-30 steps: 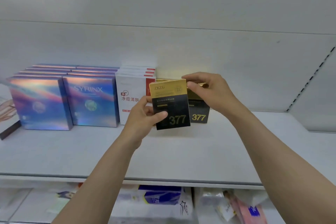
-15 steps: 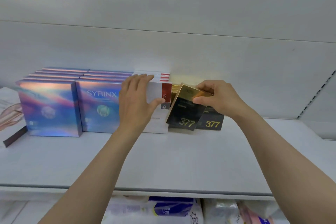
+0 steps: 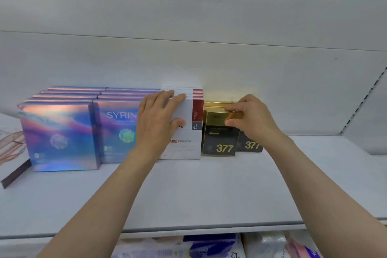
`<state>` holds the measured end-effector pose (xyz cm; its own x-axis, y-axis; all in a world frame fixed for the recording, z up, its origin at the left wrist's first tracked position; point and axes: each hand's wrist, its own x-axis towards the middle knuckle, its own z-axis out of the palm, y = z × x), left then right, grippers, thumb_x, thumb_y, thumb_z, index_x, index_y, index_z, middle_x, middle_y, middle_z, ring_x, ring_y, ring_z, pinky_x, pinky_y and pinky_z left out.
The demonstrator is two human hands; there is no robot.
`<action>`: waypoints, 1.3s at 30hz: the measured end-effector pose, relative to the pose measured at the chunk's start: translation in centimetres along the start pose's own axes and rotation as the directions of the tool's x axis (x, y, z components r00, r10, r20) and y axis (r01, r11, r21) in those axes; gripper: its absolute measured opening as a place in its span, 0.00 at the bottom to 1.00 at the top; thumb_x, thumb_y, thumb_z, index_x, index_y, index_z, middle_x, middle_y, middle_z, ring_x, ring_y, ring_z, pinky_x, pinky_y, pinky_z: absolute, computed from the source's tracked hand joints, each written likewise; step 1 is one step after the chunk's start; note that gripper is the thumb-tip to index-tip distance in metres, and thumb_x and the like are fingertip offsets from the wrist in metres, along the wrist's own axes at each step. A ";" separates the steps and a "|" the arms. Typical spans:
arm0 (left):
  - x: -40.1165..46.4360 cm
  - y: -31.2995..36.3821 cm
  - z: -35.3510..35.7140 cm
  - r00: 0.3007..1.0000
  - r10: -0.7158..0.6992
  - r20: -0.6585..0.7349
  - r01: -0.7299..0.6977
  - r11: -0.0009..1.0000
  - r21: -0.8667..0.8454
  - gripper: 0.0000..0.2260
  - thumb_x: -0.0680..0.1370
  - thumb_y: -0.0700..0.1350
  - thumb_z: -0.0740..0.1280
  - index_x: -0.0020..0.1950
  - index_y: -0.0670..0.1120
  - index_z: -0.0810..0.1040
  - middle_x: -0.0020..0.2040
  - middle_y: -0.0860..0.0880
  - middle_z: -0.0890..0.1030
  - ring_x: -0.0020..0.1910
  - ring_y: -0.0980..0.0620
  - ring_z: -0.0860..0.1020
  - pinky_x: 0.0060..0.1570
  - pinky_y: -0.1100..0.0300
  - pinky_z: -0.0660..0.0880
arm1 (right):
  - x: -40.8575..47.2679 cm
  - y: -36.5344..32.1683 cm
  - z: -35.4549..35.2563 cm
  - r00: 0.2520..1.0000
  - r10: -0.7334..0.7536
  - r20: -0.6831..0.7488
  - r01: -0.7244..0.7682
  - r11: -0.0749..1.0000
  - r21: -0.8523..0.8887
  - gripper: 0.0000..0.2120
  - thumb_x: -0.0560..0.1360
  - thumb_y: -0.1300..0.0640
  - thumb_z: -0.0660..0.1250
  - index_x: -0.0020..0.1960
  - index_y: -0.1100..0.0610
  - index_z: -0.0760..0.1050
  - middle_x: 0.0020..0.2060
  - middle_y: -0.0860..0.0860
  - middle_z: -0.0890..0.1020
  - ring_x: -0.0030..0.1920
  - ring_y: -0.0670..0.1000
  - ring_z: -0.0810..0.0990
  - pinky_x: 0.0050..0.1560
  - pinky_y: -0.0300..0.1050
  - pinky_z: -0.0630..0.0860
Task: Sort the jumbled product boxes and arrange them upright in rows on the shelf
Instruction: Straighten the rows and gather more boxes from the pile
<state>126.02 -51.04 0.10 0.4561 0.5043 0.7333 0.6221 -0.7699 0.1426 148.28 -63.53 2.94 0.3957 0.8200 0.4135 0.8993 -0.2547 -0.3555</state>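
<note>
Half a second ago that black-and-gold 377 box (image 3: 221,132) was tipped over at an angle in mid-air, and now it's standing upright on the shelf (image 3: 188,190), slotted in right beside the white boxes (image 3: 188,132) at the front of the left gold row. The right hand (image 3: 251,117) is pinching its gold top edge, thumb in front and fingers (image 3: 232,109) curled over the top, so I'd say it isn't let go of yet. A second 377 box (image 3: 250,144) stands just to its right and a bit further back, with more gold tops visible behind. The left hand (image 3: 157,119) has shifted too: it's laid flat against the front white box, fingers spread over the top edge and thumb on the face, looks like it's bracing that row so nothing tips while the new one goes in. Further left, the two rows of holographic SYRINX boxes (image 3: 117,132) look tidy and upright already. At the far left edge there's a box lying tilted (image 3: 12,153), not in any row, so my guess is the sorting's mostly done but not finished. Next thing is probably just nudging the 377 box square with its neighbour and letting go.
</note>
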 end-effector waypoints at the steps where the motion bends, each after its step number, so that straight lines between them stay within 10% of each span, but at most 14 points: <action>1: 0.1 -0.2 0.0 1.000 0.011 0.003 -0.011 1.000 -0.004 0.29 0.71 0.51 0.76 0.70 0.52 0.72 0.68 0.47 0.74 0.68 0.44 0.68 0.69 0.48 0.61 | -0.1 -0.1 0.1 1.000 0.004 -0.024 -0.004 1.000 0.006 0.18 0.72 0.51 0.75 0.62 0.50 0.81 0.51 0.46 0.71 0.52 0.47 0.69 0.49 0.40 0.69; 25: 0.9 0.7 -1.5 0.983 -0.052 0.174 0.054 0.999 -0.004 0.31 0.73 0.55 0.72 0.74 0.54 0.66 0.72 0.49 0.69 0.72 0.46 0.63 0.72 0.50 0.57 | -1.5 -2.1 2.7 0.996 -0.088 -0.029 0.072 0.929 -0.362 0.30 0.73 0.39 0.70 0.70 0.50 0.70 0.67 0.50 0.75 0.69 0.55 0.67 0.66 0.51 0.68; 33: -0.1 3.7 -11.2 0.898 -0.354 0.260 0.438 0.765 -0.472 0.25 0.74 0.59 0.70 0.69 0.51 0.72 0.66 0.51 0.76 0.64 0.53 0.73 0.65 0.55 0.70 | -2.6 -7.4 -5.4 0.999 -0.034 0.025 0.027 0.977 0.213 0.23 0.80 0.41 0.61 0.71 0.49 0.70 0.70 0.47 0.73 0.71 0.52 0.68 0.68 0.49 0.66; 39: -5.5 3.0 -19.6 0.866 -0.449 0.221 0.500 0.750 -0.434 0.22 0.74 0.53 0.72 0.65 0.47 0.76 0.60 0.52 0.78 0.59 0.55 0.75 0.57 0.65 0.69 | -8.0 -13.5 -8.0 0.982 -0.188 0.004 0.171 0.899 0.402 0.21 0.80 0.42 0.62 0.71 0.47 0.71 0.69 0.46 0.74 0.64 0.46 0.72 0.55 0.39 0.73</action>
<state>112.86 -63.79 9.53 0.2567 0.8687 0.4237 0.4177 -0.4950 0.7619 134.50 -70.75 11.18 0.2186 0.8553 0.4697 0.8016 0.1171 -0.5863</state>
